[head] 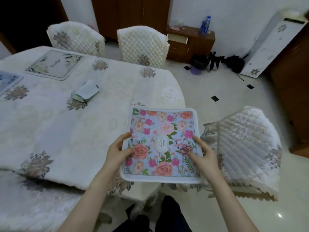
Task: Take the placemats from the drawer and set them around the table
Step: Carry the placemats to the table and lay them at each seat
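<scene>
A blue placemat with pink and peach flowers [164, 129] is held over the near right corner of the table [58, 131], which wears a cream floral cloth. My left hand [119, 152] grips its left edge, thumb on top. My right hand [203, 153] grips its right edge. A pale placemat with white flowers [55, 64] lies at the far side of the table in front of a chair. A blue patterned placemat [8, 81] lies at the far left, cut by the frame edge. A wooden cabinet's drawer [178, 38] stands open at the back.
A tissue pack [85, 92] lies mid-table. Two quilted chairs [142, 46] stand behind the table and one quilted chair [242, 148] stands close at my right. A water bottle [205, 25] tops the cabinet. Dark bags [217, 62] lie on the floor.
</scene>
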`<state>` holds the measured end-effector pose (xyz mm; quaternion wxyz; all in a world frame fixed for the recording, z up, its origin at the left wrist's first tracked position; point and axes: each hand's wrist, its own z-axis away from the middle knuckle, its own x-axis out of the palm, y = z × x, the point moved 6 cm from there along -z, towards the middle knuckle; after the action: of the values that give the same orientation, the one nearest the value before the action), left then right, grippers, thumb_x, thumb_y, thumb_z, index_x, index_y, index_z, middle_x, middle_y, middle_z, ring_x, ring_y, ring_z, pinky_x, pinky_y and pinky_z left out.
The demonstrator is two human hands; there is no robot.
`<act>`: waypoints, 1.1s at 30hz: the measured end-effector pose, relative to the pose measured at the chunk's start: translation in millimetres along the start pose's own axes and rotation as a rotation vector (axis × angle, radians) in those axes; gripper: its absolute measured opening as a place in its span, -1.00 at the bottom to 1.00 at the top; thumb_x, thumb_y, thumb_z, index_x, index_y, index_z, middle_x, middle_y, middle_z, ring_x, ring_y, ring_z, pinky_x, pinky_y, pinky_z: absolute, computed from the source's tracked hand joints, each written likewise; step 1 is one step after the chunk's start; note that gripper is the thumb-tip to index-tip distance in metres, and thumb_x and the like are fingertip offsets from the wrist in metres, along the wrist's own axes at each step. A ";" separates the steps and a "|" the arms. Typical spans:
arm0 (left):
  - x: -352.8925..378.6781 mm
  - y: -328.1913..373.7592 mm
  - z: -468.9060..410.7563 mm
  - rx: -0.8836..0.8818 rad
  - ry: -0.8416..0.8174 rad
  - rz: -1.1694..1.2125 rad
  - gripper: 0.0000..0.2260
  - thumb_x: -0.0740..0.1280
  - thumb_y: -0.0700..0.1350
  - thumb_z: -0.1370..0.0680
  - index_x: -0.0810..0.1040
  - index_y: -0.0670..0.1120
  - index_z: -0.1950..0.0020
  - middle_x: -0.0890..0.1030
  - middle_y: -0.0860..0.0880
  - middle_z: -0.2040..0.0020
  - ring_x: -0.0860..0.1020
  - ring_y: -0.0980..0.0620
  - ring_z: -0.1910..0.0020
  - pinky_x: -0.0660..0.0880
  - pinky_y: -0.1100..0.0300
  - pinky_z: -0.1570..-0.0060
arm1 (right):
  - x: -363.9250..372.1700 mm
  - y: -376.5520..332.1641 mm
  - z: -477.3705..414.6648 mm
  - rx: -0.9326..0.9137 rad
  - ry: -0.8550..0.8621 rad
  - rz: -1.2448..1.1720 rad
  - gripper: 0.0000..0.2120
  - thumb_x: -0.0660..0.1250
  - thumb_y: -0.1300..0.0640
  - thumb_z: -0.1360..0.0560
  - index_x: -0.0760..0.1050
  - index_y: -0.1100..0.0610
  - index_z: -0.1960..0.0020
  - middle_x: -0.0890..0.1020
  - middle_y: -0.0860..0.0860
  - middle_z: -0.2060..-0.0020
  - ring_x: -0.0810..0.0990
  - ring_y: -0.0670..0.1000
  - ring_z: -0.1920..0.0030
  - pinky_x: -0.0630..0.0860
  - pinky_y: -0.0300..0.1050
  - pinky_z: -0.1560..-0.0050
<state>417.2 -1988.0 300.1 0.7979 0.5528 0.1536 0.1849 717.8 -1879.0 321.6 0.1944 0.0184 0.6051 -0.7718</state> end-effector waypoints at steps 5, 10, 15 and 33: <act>7.7 -24.7 -35.4 -0.098 0.119 0.038 -0.52 0.43 -0.36 -0.44 0.57 0.18 -0.15 0.65 -0.03 -0.13 0.68 0.06 0.04 0.64 0.16 0.20 | 14.9 23.1 -67.6 0.040 -0.120 0.047 -0.42 0.43 0.27 -0.43 0.45 -0.10 -0.39 0.56 -0.14 -0.24 0.64 -0.05 -0.11 0.65 0.08 -0.02; 25.1 -28.3 -80.0 -0.145 0.175 -0.001 -0.51 0.41 -0.38 -0.45 0.54 0.05 -0.28 0.65 -0.02 -0.09 0.68 0.15 0.12 0.62 0.22 0.26 | 22.5 37.6 -124.9 0.058 -0.155 0.018 -0.47 0.40 0.35 -0.47 0.43 -0.04 -0.34 0.53 -0.28 -0.11 0.57 -0.44 0.07 0.53 -0.44 0.21; 33.5 -9.4 -138.5 -0.081 0.163 -0.104 -0.48 0.40 -0.40 -0.43 0.55 0.10 -0.27 0.61 -0.01 -0.20 0.64 0.07 -0.05 0.64 0.15 0.15 | 27.8 37.3 -169.7 0.090 -0.102 -0.017 -0.43 0.42 0.30 -0.47 0.39 0.07 -0.44 0.60 -0.02 -0.19 0.61 -0.34 0.06 0.51 -0.48 0.21; 33.4 -41.7 -246.9 0.123 0.097 -0.683 -0.51 0.45 -0.24 -0.45 0.48 -0.07 -0.36 0.42 -0.09 -0.34 0.37 -0.03 -0.32 0.23 0.21 -0.31 | 65.0 61.3 -223.8 0.020 0.000 0.585 -0.36 0.35 0.10 -0.51 0.20 0.04 -0.54 0.34 0.05 -0.38 0.26 0.02 -0.39 0.27 -0.09 -0.39</act>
<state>341.0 -1782.0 175.2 0.7708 0.5071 0.3780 -0.0763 631.3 -1698.2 187.8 0.4085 0.1943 0.5665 -0.6888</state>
